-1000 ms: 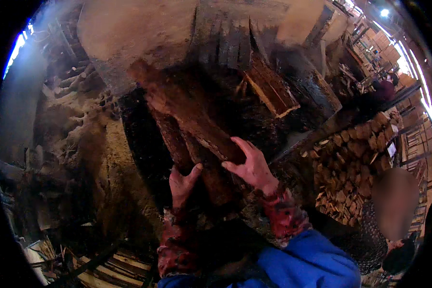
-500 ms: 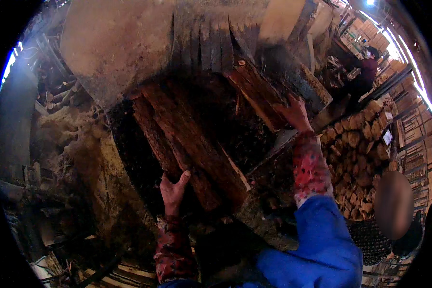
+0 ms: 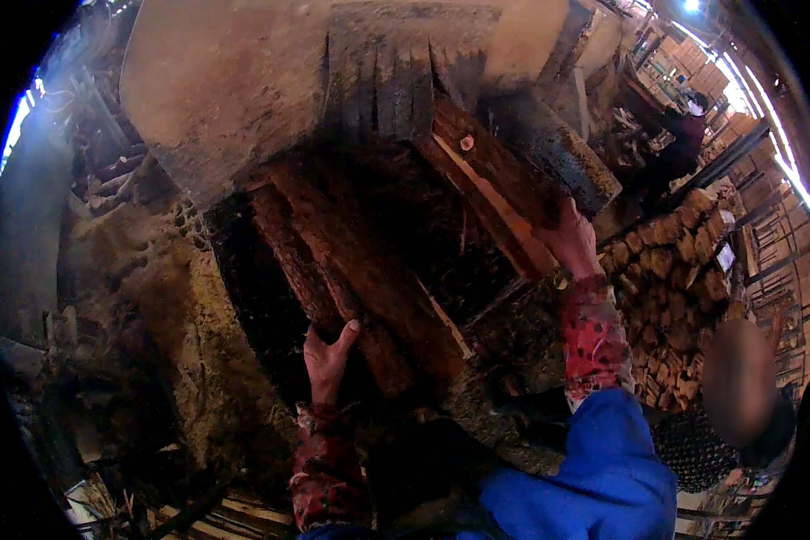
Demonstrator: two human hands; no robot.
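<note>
Two long, bark-covered wood slabs (image 3: 283, 256) lie side by side in a dark metal trough, their far ends beneath a housing. My left hand (image 3: 327, 355) grips the near left edge of the outer slab, thumb on top and fingers partly hidden. On the right, my right hand (image 3: 574, 245) is closed on the near end of another wood slab (image 3: 504, 184). That slab shows a round knot and a pale cut edge, and slants away toward the dark flaps (image 3: 378, 99) hanging from the housing.
The big dusty metal housing (image 3: 229, 90) blocks the far side. A metal side plate (image 3: 558, 148) flanks the trough. Stacked wood (image 3: 675, 279) stands at right, with one person (image 3: 724, 396) near it and another (image 3: 684, 139) farther off. Sawdust (image 3: 198, 315) covers the left.
My right hand has shifted slightly right and nearer, and its slab has turned and moved right, showing more of its pale edge. My left hand stays on its slab.
</note>
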